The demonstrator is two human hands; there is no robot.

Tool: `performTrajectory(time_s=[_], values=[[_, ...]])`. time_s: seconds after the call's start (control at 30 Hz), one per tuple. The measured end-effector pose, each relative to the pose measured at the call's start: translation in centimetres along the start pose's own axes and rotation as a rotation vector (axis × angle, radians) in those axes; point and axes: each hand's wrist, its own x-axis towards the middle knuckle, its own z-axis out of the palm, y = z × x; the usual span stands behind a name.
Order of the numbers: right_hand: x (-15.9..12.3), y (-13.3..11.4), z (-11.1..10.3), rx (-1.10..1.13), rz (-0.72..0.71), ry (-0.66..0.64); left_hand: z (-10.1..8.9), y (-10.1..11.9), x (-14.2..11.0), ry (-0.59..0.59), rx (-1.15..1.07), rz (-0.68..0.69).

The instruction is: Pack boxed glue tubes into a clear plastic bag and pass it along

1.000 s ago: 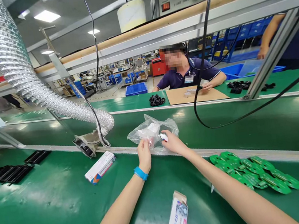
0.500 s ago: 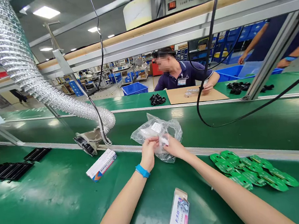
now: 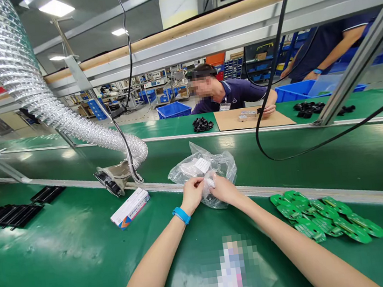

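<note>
A clear plastic bag (image 3: 222, 162) with a white label rests across the metal strip between the near bench and the green surface behind it. My left hand (image 3: 194, 194) pinches the bag's gathered plastic, a blue band on its wrist. Closed round the bunched part of the same bag, my right hand (image 3: 224, 190) sits just beside the left. What the bag contains is hard to make out. Left of my hands lies a white printed carton (image 3: 130, 208). Another long carton (image 3: 229, 277) lies nearer to me, blurred by pixelation.
Green circuit boards (image 3: 328, 215) are piled at right. Black slotted parts (image 3: 12, 216) lie at left. A silver duct (image 3: 69, 124) ends in a nozzle (image 3: 113, 178); a black cable (image 3: 258, 139) hangs at right. Across the bench, a person (image 3: 229, 92) leans over cardboard (image 3: 276, 117).
Both hands stay on the bag, with only slight finger movement. The view has shifted a little. The person opposite leans lower, and another person at right has moved left.
</note>
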Motion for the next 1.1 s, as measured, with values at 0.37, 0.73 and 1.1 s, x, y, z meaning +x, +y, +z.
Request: performTrajectory(time_s=[0.37, 0.73, 1.1], values=[[-0.5, -0.4, -1.1, -0.159, -0.017, -0.019, -0.7, 1.2, -0.3, 0.007, 0.100, 0.193], [-1.6, -1.9, -1.5, -0.243, 0.000, -0.012, -1.2, 0.2, -0.1, 0.195, 0.367, 0.369], [-2.9, -0.3, -3.2, -0.055, 0.060, 0.021, -5.1, -2.0, 3.0, 0.543, 0.384, 0.206]])
